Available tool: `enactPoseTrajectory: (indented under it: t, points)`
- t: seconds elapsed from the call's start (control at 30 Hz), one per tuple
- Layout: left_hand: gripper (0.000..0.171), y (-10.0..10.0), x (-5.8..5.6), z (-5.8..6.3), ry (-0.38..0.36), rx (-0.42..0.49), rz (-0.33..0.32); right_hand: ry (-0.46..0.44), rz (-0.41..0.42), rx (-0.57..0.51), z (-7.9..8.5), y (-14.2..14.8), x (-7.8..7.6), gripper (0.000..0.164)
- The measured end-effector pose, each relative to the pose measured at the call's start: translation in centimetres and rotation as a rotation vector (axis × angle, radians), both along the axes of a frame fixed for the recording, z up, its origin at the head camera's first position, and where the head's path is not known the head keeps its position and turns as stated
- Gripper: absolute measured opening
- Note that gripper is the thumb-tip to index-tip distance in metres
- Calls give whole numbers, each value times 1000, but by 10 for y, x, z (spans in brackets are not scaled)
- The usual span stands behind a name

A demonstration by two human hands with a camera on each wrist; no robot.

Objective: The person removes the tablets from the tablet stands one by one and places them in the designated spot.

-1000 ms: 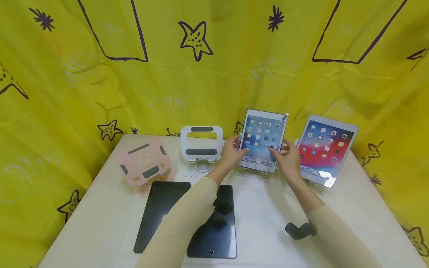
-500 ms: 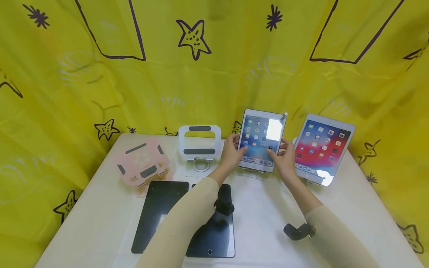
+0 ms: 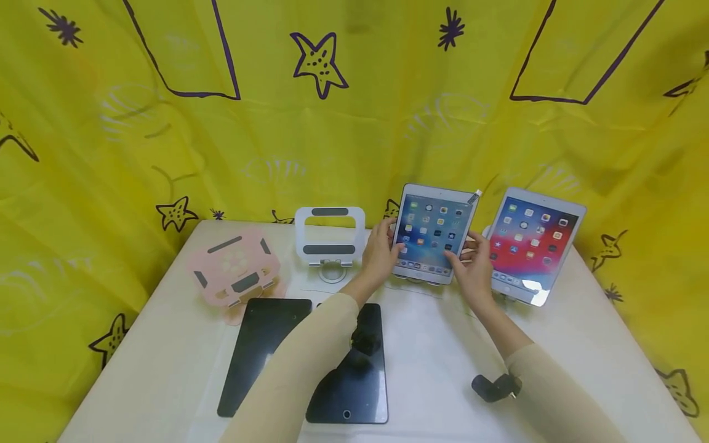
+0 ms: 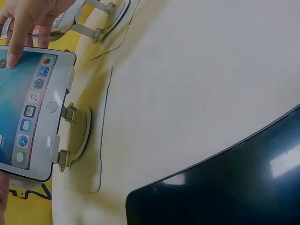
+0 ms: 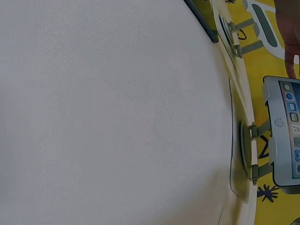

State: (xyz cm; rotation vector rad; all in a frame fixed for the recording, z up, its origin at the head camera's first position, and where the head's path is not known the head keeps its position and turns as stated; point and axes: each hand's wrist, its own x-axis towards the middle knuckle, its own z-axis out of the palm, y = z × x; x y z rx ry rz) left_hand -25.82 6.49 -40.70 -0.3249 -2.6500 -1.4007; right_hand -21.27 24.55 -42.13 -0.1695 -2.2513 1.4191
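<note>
A white-framed tablet (image 3: 431, 237) with a blue home screen leans upright on a stand (image 4: 77, 136) that has a hinged arm and a rounded base. At its left edge my left hand (image 3: 380, 251) grips it, thumb on the front and fingers reaching behind. My right hand (image 3: 474, 269) pinches the opposite edge the same way, its thumb on the lower right of the screen. Small clips on the stand hold the tablet's bottom edge near the home button (image 5: 279, 122). A small black-and-white tab (image 3: 474, 196) sticks out at the tablet's top right corner.
Close on the right, another white tablet (image 3: 534, 246) with a red and blue screen stands propped. Left of the hands are a white stand (image 3: 330, 250) and a pink stand (image 3: 235, 267). Two black tablets (image 3: 263, 332) lie flat in front. A yellow curtain (image 3: 365, 135) hangs behind.
The tablet's top has tipped slightly, and the bright glare on its screen half a second ago is gone. My right hand has shifted a little to the right with its edge.
</note>
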Motion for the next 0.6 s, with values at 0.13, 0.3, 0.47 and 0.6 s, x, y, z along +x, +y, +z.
enactPoseTrajectory:
  t: [0.13,0.3,0.47,0.6]
  points:
    - [52,1,2,0,19,-35,16,3,-14,-18,4,-2,1,59]
    - [55,1,2,2,11,-9,18,8,-34,-40,6,-6,1,59]
    - [57,0,6,5,-3,63,-6,2,-12,-37,16,-2,6,59]
    - [58,1,11,12,-36,131,-11,-19,-2,-25,29,2,14,61]
